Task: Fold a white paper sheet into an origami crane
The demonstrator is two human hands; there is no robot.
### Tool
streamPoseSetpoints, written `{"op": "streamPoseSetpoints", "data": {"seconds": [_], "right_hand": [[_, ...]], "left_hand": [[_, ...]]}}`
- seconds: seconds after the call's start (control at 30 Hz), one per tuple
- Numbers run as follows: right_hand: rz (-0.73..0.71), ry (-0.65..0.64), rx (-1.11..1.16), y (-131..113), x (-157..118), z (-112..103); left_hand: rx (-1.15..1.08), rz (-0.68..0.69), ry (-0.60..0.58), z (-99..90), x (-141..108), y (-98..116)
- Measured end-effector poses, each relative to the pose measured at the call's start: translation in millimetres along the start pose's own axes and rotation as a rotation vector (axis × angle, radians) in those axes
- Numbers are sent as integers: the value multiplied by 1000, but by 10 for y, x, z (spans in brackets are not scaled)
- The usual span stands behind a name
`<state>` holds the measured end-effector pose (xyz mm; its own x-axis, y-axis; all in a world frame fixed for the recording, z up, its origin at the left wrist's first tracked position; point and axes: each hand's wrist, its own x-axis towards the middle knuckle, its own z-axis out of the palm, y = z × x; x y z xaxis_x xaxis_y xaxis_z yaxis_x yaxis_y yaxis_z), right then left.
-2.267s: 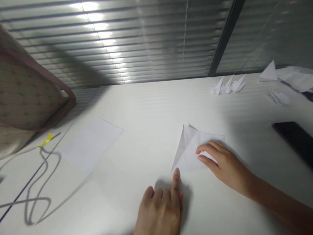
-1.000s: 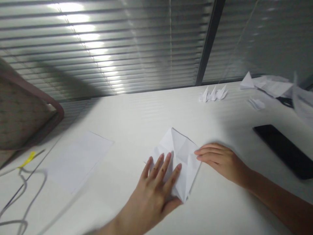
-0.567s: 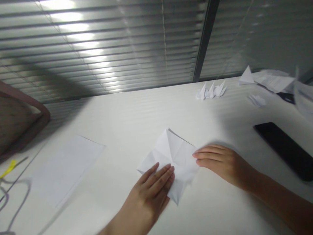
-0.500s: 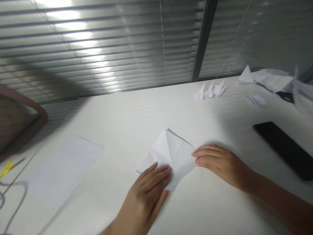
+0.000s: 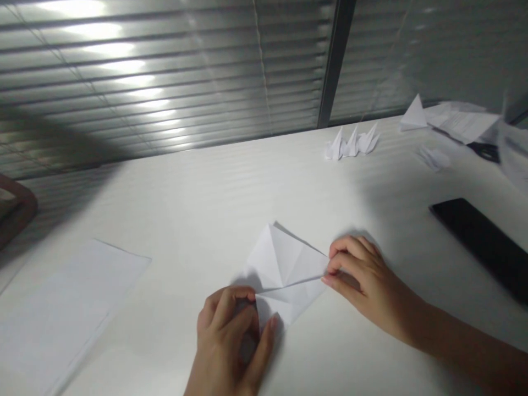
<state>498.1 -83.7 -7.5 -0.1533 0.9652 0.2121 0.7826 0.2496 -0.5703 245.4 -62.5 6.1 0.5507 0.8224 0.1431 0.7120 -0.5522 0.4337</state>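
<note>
Shifted from lying flat across the paper [image 5: 268, 258], the left hand [image 5: 225, 335] curls at its left corner, thumb apart, its grip unclear, as the right hand [image 5: 367, 278] pinches the corner toward the phone [image 5: 474, 242]; paper left of phone, a fold apparently in hand, likely calling for matched edges; figures [image 5: 352, 145] beyond and left of phone, sheet [image 5: 70, 308] far left, neither blocking

The left hand [image 5: 220, 344] reaches up from the bottom edge, back uppermost, its fingers [image 5: 225, 305] bent at the knuckles and its thumb [image 5: 260, 352] stretched forward, apart from them. The right hand [image 5: 367, 275] faces it, thumb and forefinger tips drawn close in a pinch; its bare forearm [image 5: 462, 338] slants in from the lower right.
</note>
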Motion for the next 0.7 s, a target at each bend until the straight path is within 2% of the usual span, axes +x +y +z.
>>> {"op": "streamPoseSetpoints", "data": {"seconds": [0.1, 0.23, 0.3, 0.5, 0.7], "right_hand": [[14, 14, 20, -20, 9, 7], [6, -10, 15, -37, 31, -1], [0, -25, 15, -35, 36, -5], [-5, -16, 62, -1, 15, -10], [-10, 8, 80, 29, -9, -22]], "left_hand": [[-22, -4, -5, -10, -7, 11], [-124, -115, 45, -8, 28, 52], [-142, -123, 57, -5, 70, 66], [-68, 156, -35, -17, 160, 4], [35, 320, -52, -20, 94, -73]]}}
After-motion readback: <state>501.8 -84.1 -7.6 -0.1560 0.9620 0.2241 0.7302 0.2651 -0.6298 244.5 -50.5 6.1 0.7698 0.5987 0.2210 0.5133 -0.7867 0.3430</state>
